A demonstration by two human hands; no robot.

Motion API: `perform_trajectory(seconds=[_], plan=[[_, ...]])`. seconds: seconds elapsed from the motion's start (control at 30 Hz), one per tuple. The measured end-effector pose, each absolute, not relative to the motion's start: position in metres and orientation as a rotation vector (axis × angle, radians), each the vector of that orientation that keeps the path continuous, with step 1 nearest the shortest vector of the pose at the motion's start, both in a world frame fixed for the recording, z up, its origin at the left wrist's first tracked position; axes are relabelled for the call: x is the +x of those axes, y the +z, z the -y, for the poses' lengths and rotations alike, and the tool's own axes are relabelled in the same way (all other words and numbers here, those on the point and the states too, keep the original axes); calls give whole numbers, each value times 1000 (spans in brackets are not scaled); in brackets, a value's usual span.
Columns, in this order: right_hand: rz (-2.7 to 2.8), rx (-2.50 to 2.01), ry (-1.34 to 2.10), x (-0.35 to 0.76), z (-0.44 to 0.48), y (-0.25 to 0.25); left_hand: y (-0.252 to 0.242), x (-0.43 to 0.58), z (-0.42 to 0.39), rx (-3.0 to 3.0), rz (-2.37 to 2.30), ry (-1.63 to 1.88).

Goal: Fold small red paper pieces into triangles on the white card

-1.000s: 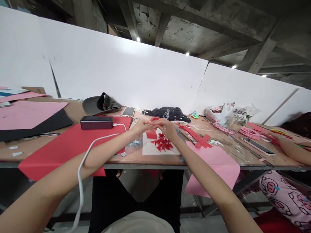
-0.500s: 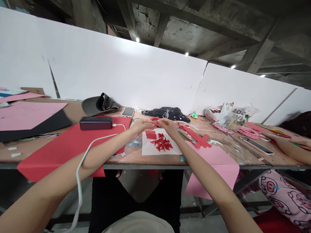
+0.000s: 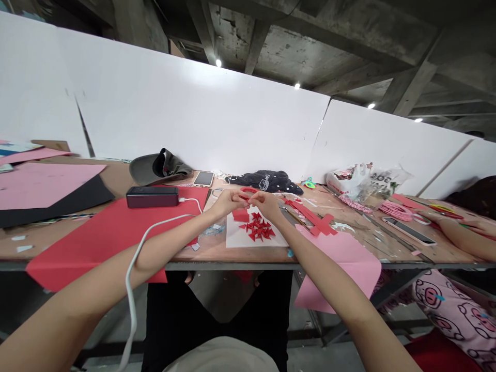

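Note:
My left hand [image 3: 229,201] and my right hand [image 3: 265,203] meet fingertip to fingertip above a white sheet [image 3: 237,239]. Both are closed in a pinch on a small piece of red paper, which the fingers almost wholly hide. Just beyond the fingertips, a red ring [image 3: 249,190] lies on the table. Below my hands, a cluster of small pointed red folded-paper pieces [image 3: 259,228] is spread on the white sheet. A stack of red paper squares [image 3: 241,215] rests at the sheet's upper left, beneath my left hand.
Red paper [image 3: 96,243] overhangs the table's front edge, bearing a power bank [image 3: 152,197] with a white cable [image 3: 134,258] crossing my left forearm. Right of me are red strips [image 3: 315,222] and a pink sheet [image 3: 344,266]. Another person's arm [image 3: 461,237] reaches in at far right.
My fingers have curled in closer together, and the red paper between them shows less than before. My left hand's fingers were straighter earlier. The pieces on the sheet have not moved.

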State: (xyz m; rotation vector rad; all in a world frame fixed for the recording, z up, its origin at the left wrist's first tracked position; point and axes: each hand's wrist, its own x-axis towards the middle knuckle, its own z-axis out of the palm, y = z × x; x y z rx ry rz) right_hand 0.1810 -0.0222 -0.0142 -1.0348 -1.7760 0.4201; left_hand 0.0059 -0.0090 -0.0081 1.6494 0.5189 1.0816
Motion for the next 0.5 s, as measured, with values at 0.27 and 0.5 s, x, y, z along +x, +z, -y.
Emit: perform_trajectory(seconds=[0.27,0.5], plan=[[1854,-933,455,173,35,-7,-7,2,3,1839,-602,1020],[1833,-1006,329,181,28,-8,-9,2,7,2072,-675,1036]])
